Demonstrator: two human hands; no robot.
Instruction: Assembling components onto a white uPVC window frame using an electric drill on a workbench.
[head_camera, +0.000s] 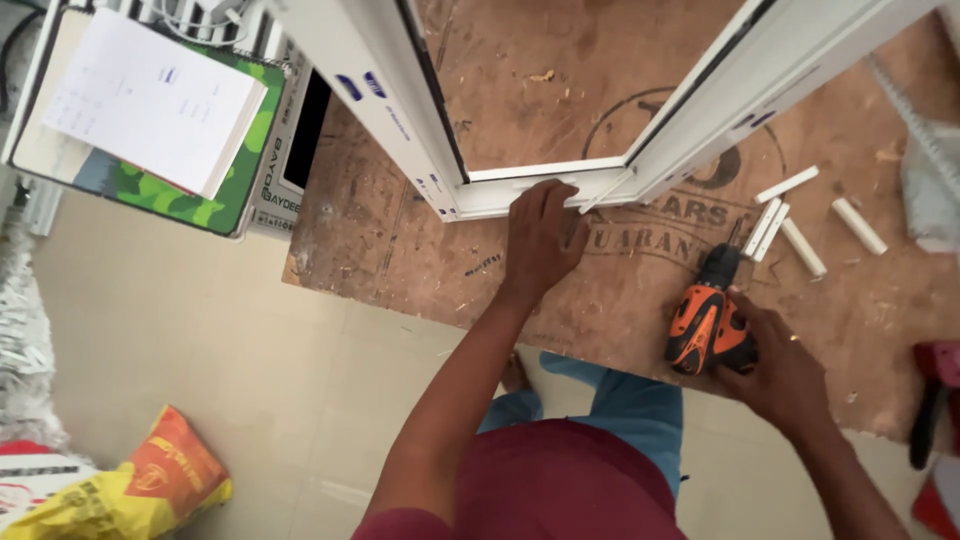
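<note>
A white window frame (520, 190) lies on a brown plywood bench (400, 240), its near rail facing me. My left hand (540, 235) rests flat on that near rail, fingers together, pressing on the profile. My right hand (775, 365) grips an orange and black cordless drill (708, 318) that lies on the bench to the right, its bit pointing away from me toward the frame.
Several short white plastic strips (790, 225) lie on the bench right of the drill. A stack of papers and a green board (150, 110) sits at the upper left. A yellow and orange bag (140, 485) is on the tiled floor. A red tool (935, 395) lies at the right edge.
</note>
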